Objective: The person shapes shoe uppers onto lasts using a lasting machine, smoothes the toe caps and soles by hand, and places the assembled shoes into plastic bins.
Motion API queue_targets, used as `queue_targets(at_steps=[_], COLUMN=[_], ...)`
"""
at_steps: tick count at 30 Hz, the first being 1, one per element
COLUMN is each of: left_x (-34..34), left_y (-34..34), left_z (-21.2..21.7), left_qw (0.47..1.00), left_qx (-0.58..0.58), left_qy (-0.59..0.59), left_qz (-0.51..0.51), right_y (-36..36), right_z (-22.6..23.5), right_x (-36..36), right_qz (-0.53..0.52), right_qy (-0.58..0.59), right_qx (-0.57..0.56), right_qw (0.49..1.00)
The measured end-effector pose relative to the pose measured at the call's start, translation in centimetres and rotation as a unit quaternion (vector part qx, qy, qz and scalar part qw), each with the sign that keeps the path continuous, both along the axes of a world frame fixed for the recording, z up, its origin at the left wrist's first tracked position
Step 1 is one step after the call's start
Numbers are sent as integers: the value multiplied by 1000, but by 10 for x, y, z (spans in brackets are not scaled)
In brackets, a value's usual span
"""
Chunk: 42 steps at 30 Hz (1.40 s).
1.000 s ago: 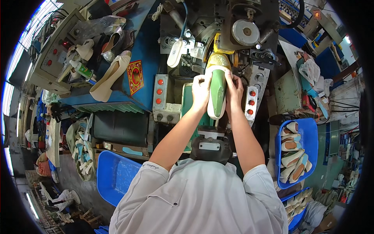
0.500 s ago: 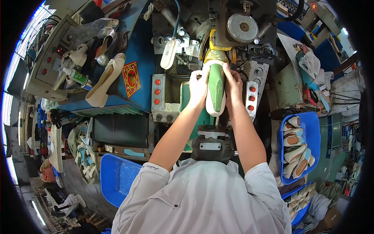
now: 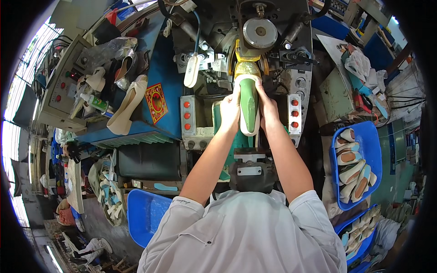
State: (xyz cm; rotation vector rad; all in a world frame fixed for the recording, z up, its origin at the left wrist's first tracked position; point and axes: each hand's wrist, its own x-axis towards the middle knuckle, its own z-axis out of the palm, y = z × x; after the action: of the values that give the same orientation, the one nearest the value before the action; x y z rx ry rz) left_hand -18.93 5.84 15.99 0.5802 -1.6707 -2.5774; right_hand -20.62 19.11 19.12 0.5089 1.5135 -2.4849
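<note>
A shoe upper on a green last [image 3: 248,102] lies sole side up, its pale rim showing around the green. Its far end meets the yellow and brassy clamp part [image 3: 246,68] of a machine. My left hand [image 3: 230,110] is closed along the shoe's left side, and my right hand [image 3: 268,108] grips the right side with its thumb near the far end. Most fingers of both hands are hidden under the shoe. Just below its near end sits a dark metal block [image 3: 252,170] with a light plate.
Control panels with red buttons [image 3: 187,116] [image 3: 295,113] flank the shoe. A white lamp-like handset [image 3: 191,71] hangs at left. Pale shoes [image 3: 129,105] rest on a blue cabinet [image 3: 170,86]. Blue bins [image 3: 374,157] [image 3: 144,211] stand on both sides, the right one holding several shoes.
Both hands have slid lower around the shoe's sides, and the left thumb lies along it now. The whole view has shifted slightly; the shoe stays against the machine.
</note>
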Motion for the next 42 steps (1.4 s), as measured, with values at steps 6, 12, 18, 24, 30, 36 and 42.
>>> queue_targets(at_steps=[6,12,18,24,30,36,42], left_x=[-15,-4,-16,-30,-32,-18,29], left_y=[5,7,-4,-16,-12,-11,6], left_z=[-28,-15,20,28,52,2,11], left_qw=[993,973,773,762,817,801,920], left_qx=[-50,-171,-483,-532,-509,-475,-278], left_qy=[61,70,404,369,265,365,267], left_qz=[89,139,75,-26,-56,12,-70], right_y=[-2,-3,-11,-1,8,-9,-18], right_z=[-62,-49,-18,6,24,6,-25], right_x=[-20,-14,-10,-24,-30,-10,23], right_qz=[-31,10,-114,36,92,75,28], right_qy=[40,63,321,443,390,417,442], right_qx=[136,179,394,442,439,481,432], right_qw=[989,982,854,779,805,768,786])
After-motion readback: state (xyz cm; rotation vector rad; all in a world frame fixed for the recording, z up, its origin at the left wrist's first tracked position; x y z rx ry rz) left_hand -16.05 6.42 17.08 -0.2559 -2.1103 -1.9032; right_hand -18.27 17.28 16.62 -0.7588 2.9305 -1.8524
